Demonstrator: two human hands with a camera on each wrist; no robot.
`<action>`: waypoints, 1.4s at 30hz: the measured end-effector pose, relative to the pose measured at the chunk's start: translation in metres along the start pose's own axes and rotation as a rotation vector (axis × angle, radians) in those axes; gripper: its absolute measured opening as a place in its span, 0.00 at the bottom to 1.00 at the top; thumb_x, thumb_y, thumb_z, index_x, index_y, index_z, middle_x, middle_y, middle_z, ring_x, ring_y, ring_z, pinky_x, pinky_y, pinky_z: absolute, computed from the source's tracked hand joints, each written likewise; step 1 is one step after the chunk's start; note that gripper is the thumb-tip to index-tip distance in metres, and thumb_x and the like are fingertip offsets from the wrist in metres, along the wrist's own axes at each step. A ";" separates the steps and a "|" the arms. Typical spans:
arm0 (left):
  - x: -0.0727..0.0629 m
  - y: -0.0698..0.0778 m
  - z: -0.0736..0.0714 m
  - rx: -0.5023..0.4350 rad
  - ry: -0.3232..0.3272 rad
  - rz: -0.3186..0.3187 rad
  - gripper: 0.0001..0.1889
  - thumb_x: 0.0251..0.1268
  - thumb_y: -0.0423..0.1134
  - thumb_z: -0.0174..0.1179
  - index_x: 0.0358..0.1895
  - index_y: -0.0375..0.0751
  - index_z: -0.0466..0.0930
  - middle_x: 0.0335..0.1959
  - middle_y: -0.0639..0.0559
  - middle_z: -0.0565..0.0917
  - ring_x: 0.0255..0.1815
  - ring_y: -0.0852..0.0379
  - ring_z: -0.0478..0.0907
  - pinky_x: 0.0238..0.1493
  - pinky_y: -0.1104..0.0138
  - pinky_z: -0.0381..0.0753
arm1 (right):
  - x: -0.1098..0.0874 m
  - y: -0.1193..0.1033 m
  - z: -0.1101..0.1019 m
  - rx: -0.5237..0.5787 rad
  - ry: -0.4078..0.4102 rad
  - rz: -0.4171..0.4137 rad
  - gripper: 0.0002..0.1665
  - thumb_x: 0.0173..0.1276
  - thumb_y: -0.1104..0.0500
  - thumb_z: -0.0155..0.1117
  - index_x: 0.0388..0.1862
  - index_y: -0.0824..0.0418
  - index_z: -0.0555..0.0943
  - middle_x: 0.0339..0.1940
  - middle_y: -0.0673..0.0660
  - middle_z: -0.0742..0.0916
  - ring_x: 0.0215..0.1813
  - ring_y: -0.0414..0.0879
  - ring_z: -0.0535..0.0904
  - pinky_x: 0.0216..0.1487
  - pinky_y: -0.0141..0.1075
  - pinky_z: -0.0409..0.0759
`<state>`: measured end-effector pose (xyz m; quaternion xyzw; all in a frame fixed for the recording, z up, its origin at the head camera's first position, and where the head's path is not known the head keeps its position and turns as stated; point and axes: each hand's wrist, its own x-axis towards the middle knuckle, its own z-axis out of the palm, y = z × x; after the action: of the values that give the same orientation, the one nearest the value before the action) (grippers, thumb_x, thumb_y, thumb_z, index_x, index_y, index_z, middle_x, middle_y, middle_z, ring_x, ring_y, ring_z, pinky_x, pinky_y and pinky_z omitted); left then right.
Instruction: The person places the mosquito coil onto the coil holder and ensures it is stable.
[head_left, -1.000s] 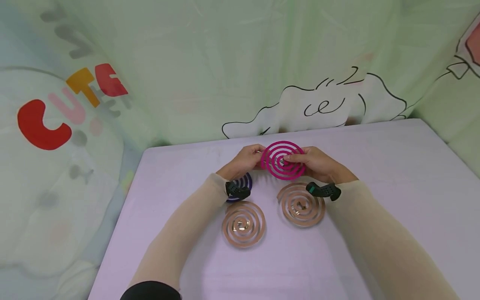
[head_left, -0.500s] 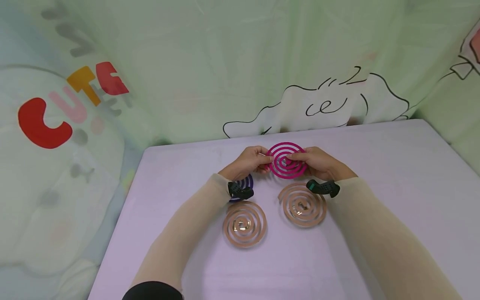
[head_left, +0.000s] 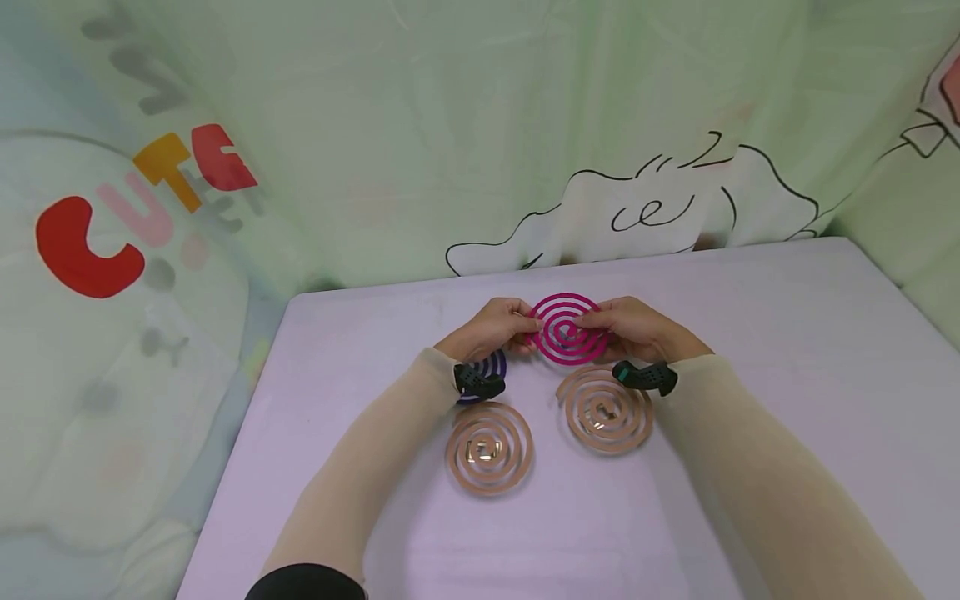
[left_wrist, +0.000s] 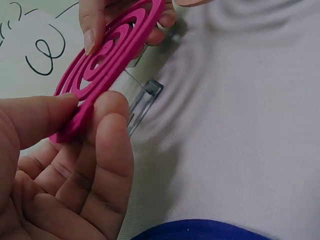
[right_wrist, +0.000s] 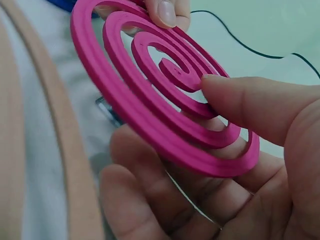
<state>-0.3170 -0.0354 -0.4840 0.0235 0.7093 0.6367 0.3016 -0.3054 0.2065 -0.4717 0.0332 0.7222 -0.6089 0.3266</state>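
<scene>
A pink mosquito coil (head_left: 570, 331) is held slightly above the table's far part, tilted, between both hands. My left hand (head_left: 497, 327) pinches its outer ring, the thumb on top and fingers beneath. My right hand (head_left: 636, 323) grips the opposite side; its thumb presses close to the coil's centre and the fingers lie underneath. Under the coil, a small metal coil stand (left_wrist: 150, 95) shows in the left wrist view, partly hidden by the left fingers. A dark blue coil (head_left: 492, 364) lies below the left wrist, mostly covered by it.
Two brown coils, one left (head_left: 487, 490) and one right (head_left: 609, 450), sit nearer the front of the white-covered table (head_left: 555, 542), with shiny metal pieces at their centres. Behind the table hangs a pale green printed curtain (head_left: 375, 150).
The left thumb has come into sight on top of the coil's left edge. Most recently, the pink coil has sunk a little, with both hands still on it.
</scene>
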 end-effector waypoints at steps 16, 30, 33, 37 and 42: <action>0.005 0.004 0.000 0.058 0.072 0.054 0.07 0.78 0.32 0.58 0.50 0.33 0.73 0.26 0.48 0.81 0.20 0.59 0.80 0.25 0.70 0.84 | 0.002 -0.004 0.000 -0.015 0.042 -0.020 0.25 0.77 0.54 0.65 0.63 0.68 0.71 0.38 0.50 0.88 0.33 0.41 0.84 0.36 0.33 0.87; 0.003 -0.002 0.004 0.112 0.027 0.036 0.10 0.79 0.31 0.56 0.56 0.30 0.71 0.26 0.47 0.81 0.20 0.58 0.80 0.25 0.70 0.84 | 0.009 -0.002 0.005 -0.007 0.010 -0.020 0.32 0.75 0.59 0.67 0.69 0.75 0.69 0.41 0.51 0.88 0.41 0.42 0.86 0.44 0.35 0.88; 0.003 -0.002 0.002 0.113 0.041 0.040 0.10 0.79 0.31 0.56 0.55 0.31 0.71 0.26 0.47 0.80 0.20 0.58 0.79 0.25 0.69 0.85 | 0.010 -0.002 0.005 -0.014 0.002 -0.028 0.32 0.75 0.59 0.68 0.69 0.75 0.70 0.40 0.50 0.89 0.40 0.42 0.85 0.43 0.34 0.88; 0.003 0.001 0.000 0.045 0.077 0.073 0.13 0.84 0.38 0.51 0.59 0.32 0.72 0.31 0.47 0.80 0.23 0.56 0.82 0.30 0.67 0.87 | 0.009 -0.005 0.001 0.019 0.025 -0.065 0.31 0.75 0.57 0.69 0.68 0.73 0.70 0.39 0.48 0.89 0.40 0.41 0.84 0.41 0.33 0.86; 0.002 0.007 -0.001 -0.094 0.079 0.087 0.29 0.88 0.54 0.38 0.67 0.31 0.71 0.45 0.35 0.86 0.36 0.48 0.87 0.42 0.61 0.89 | 0.005 -0.005 -0.011 0.144 0.096 -0.091 0.31 0.76 0.55 0.68 0.70 0.67 0.69 0.39 0.42 0.89 0.42 0.39 0.85 0.43 0.32 0.85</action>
<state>-0.3213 -0.0340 -0.4788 0.0150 0.6884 0.6821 0.2464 -0.3162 0.2130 -0.4694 0.0529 0.6921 -0.6711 0.2604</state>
